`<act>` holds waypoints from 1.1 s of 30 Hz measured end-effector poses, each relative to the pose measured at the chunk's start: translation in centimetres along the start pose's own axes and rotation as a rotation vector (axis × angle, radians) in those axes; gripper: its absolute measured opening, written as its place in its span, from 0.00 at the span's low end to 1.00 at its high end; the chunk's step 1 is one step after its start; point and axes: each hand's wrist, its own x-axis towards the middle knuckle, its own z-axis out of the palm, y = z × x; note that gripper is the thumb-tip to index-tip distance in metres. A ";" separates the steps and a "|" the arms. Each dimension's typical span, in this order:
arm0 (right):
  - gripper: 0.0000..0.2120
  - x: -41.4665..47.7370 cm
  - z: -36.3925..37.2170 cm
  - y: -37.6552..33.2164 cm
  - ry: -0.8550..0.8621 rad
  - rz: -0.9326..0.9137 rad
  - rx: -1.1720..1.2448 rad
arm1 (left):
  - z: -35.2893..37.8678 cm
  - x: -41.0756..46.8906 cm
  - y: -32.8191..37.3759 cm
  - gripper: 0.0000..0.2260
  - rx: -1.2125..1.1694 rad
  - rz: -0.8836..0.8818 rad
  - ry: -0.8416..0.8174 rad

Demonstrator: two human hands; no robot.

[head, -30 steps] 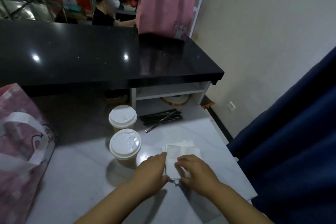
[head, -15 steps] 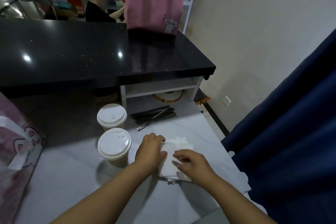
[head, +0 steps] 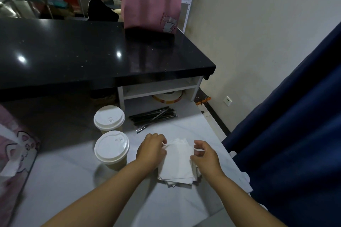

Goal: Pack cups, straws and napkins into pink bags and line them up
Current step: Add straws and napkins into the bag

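A stack of white napkins (head: 180,162) lies on the white marble counter (head: 77,180). My left hand (head: 152,150) pinches the top napkin at its far left corner. My right hand (head: 205,157) holds the stack's right edge with curled fingers. Two lidded paper cups stand to the left, the near cup (head: 111,148) and the far cup (head: 109,119). A bundle of black wrapped straws (head: 154,117) lies beyond the napkins. One pink bag (head: 151,0) stands upright on the black counter; another pink bag (head: 13,158) lies at the left edge.
The raised black counter (head: 83,55) spans the back, with a white shelf (head: 156,88) and a tape roll under it. A person sits behind it. A dark blue curtain (head: 295,116) hangs close on the right.
My left hand moved up to the napkin's far left corner. My right hand shifted from the stack's near end to its right edge, fingers lifted.
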 end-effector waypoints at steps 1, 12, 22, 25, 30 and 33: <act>0.24 0.0 0.0 0.0 0.000 0.003 -0.002 | -0.1 0.0 0.0 0.08 -0.002 0.006 0.004; 0.04 -0.4 -0.2 -1.4 -0.061 -0.051 0.019 | -2.1 -0.5 1.2 0.08 -0.372 0.060 0.018; 0.07 -0.5 0.1 -0.7 -0.108 0.118 -0.017 | -0.3 -5.0 -0.3 0.18 0.193 0.597 -0.094; 0.13 -0.4 0.2 -0.6 -0.131 0.124 -0.079 | -0.3 -5.8 -0.3 0.18 0.252 0.691 -0.068; 0.25 -1.2 0.4 -0.4 0.054 -0.237 -0.539 | -0.9 -6.1 -0.9 0.17 0.212 0.744 -0.032; 0.11 -1.9 0.6 0.1 0.005 -0.580 -0.686 | -1.6 -6.0 -1.1 0.18 0.286 0.774 -0.024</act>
